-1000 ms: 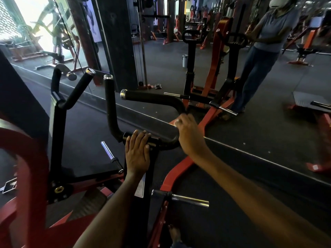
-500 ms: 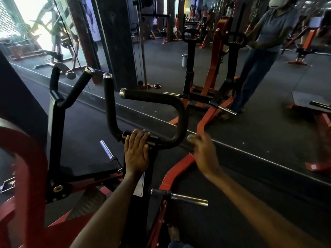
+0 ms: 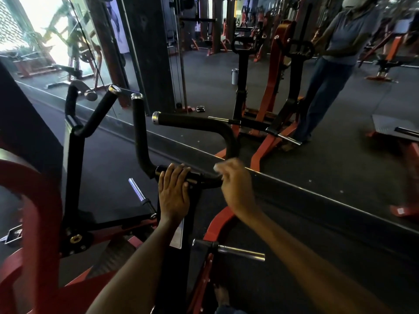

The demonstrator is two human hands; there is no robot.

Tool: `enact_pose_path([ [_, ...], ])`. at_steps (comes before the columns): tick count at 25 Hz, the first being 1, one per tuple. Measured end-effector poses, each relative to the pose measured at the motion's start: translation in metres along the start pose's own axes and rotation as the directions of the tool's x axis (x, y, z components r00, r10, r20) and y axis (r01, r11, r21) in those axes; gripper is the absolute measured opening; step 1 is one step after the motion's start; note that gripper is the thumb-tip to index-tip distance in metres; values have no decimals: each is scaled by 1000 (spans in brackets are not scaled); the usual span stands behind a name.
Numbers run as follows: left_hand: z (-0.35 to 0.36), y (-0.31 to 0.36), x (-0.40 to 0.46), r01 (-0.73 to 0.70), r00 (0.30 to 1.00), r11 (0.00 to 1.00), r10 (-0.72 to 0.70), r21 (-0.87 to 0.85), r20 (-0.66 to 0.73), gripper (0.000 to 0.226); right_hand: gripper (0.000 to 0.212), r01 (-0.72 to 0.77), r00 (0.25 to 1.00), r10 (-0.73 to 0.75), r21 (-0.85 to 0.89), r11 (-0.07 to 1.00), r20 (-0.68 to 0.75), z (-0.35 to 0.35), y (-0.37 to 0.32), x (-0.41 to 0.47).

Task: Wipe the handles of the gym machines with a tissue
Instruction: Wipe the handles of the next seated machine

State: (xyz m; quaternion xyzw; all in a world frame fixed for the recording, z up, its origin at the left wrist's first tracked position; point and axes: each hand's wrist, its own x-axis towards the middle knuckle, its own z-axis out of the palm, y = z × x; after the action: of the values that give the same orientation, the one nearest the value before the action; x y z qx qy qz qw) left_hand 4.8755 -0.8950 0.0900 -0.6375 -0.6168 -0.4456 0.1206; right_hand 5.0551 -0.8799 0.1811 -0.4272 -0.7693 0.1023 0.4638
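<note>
A black padded handle (image 3: 195, 124) with chrome end caps curves up from the red and black gym machine in front of me. My left hand (image 3: 173, 191) rests flat on the handle's low horizontal bar, fingers straight. My right hand (image 3: 235, 180) is at the bend on the handle's right side, blurred, its fingers curled round a small white tissue (image 3: 217, 167). A second forked black handle (image 3: 95, 114) stands further left.
A wall mirror (image 3: 340, 109) runs ahead, reflecting the machine and a standing person. Chrome weight pegs (image 3: 138, 192) (image 3: 240, 250) stick out near my arms. The red frame (image 3: 34, 223) curves at the left. Dark rubber floor (image 3: 294, 245) lies below.
My right hand pulled away from the handle's bend to the right, then came back to it with the tissue. My left hand stayed on the bar.
</note>
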Motion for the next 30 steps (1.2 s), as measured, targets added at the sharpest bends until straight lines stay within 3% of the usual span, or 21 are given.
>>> enact_pose_path([
  [2, 0, 1, 1, 2, 1000, 1000, -2, -8, 1, 40, 24, 36, 986, -32, 21, 999, -166, -21, 6, 50],
  [5, 0, 2, 1, 10, 1000, 1000, -10, -2, -1, 40, 19, 113, 992, -104, 142, 983, -70, -38, 15, 106],
  [7, -1, 1, 1, 8, 1000, 1000, -8, -6, 2, 40, 18, 32, 994, -7, 230, 973, -107, -32, 23, 94],
  [10, 0, 2, 1, 9, 1000, 1000, -9, -8, 1, 41, 21, -194, 945, 257, 290, 937, -200, -17, 40, 23],
  [14, -1, 1, 2, -14, 1000, 1000, 14, 2, 2, 41, 14, -346, 915, 394, 337, 876, -84, -33, 41, 27],
  [18, -1, 2, 1, 4, 1000, 1000, -4, 14, 9, 43, 23, -252, 968, 242, 325, 911, 71, -45, 27, 94],
  [21, -1, 2, 2, 4, 1000, 1000, -5, 23, 15, 43, 21, -308, 947, 319, 358, 881, 30, -34, 25, 84],
  [24, -2, 3, 1, 4, 1000, 1000, -5, 21, 17, 43, 20, -515, 831, 554, 451, 729, 54, -19, 35, 57],
  [26, -3, 4, 2, 3, 1000, 1000, -3, 29, 21, 42, 23, -628, 721, 654, 615, 476, 229, -1, 38, 31],
  [28, -3, 4, 1, 4, 1000, 999, -5, 32, 25, 42, 27, -664, 650, 652, 709, 238, 391, 17, 36, 8],
  [30, -3, 5, 1, 5, 1000, 1000, -6, 28, 27, 42, 28, -704, 629, 608, 687, 180, 484, 33, 29, -6],
])
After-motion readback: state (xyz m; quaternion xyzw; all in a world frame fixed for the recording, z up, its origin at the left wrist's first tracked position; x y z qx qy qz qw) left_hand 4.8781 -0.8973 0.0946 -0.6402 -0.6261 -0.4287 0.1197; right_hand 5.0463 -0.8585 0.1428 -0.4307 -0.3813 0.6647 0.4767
